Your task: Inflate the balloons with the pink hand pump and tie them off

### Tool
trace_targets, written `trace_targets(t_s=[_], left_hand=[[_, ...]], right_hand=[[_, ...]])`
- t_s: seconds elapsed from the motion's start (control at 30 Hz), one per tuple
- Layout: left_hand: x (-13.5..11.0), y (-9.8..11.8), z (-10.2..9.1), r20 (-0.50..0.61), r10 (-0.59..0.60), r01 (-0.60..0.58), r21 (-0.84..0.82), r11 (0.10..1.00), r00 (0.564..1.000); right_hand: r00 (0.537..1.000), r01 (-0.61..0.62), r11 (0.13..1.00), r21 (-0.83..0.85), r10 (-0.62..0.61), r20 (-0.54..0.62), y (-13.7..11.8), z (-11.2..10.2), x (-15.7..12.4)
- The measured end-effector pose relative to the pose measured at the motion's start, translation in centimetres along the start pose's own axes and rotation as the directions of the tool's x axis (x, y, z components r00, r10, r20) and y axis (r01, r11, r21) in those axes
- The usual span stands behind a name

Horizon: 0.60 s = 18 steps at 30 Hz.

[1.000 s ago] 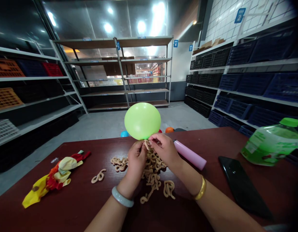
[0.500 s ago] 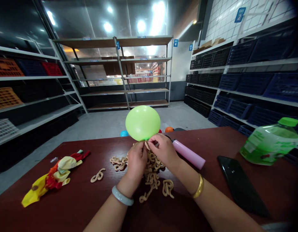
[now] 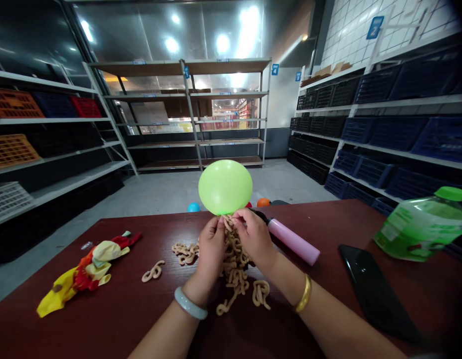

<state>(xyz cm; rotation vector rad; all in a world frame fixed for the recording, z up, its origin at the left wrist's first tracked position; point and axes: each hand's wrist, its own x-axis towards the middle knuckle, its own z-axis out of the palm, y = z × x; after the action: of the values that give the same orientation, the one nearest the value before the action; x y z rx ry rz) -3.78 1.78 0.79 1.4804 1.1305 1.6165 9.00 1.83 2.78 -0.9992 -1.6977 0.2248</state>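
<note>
Left hand [image 3: 212,244]: thumb and fingers pinched closed at the neck of the balloon [image 3: 225,187]. Right hand [image 3: 254,233]: likewise closed to a pinch, fingertips meeting the neck from the other side. Neck largely hidden by the fingers. A beige bit shows between the fingertips; cannot tell whether it is gripped or lies behind.

Balloon: light lime green, inflated, smooth, taut. Outline a broad oval, wider than tall in this view; faint pale highlight on the front, deeper green toward the neck. Position: directly above the fingertips, neck down, over the far edge of the table [image 3: 171,329], the floor [image 3: 159,187] visible behind it.

Below and around the hands: beige coils [image 3: 236,274], matte, heaped, some lying loose. Right of the right hand: pink pump [image 3: 294,242], then black phone [image 3: 376,291], green bottle [image 3: 421,227]. Far left: limp balloons [image 3: 104,252], yellow, red and cream, crumpled together. Beyond the table: blue ball [image 3: 193,207], orange ball [image 3: 263,202], both partly hidden by its edge.
</note>
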Motion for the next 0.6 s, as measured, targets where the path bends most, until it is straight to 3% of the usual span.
trace_targets(t_s=[0.17, 0.27, 0.37, 0.43, 0.5, 0.6], left_hand=[[0.0, -0.1, -0.3, 0.021, 0.105, -0.107, 0.229, 0.967, 0.994], [0.0, -0.2, -0.3, 0.026, 0.146, -0.148, 0.266, 0.953, 0.989], [-0.1, 0.2, -0.3, 0.031, 0.185, -0.187, 0.281, 0.942, 0.982], [-0.2, 0.4, -0.1, 0.043, 0.216, -0.220, 0.282, 0.934, 0.975], [-0.4, 0.6, 0.1, 0.057, 0.226, -0.233, 0.279, 0.932, 0.972], [-0.7, 0.4, 0.7, 0.085, 0.195, -0.211, 0.260, 0.942, 0.977]], right_hand=[[0.968, -0.245, 0.933, 0.265, 0.222, 0.112, 0.2, -0.1, 0.7], [0.855, -0.518, 0.689, 0.507, 0.396, 0.335, 0.2, -0.2, 1.1], [0.758, -0.652, 0.453, 0.608, 0.423, 0.497, 0.2, -0.4, 1.3], [0.759, -0.641, 0.369, 0.673, 0.432, 0.486, 0.2, -0.5, 1.3], [0.790, -0.581, 0.319, 0.749, 0.444, 0.423, 0.3, -0.5, 1.4], [0.825, -0.492, 0.319, 0.810, 0.467, 0.318, 0.8, -0.2, 1.5]])
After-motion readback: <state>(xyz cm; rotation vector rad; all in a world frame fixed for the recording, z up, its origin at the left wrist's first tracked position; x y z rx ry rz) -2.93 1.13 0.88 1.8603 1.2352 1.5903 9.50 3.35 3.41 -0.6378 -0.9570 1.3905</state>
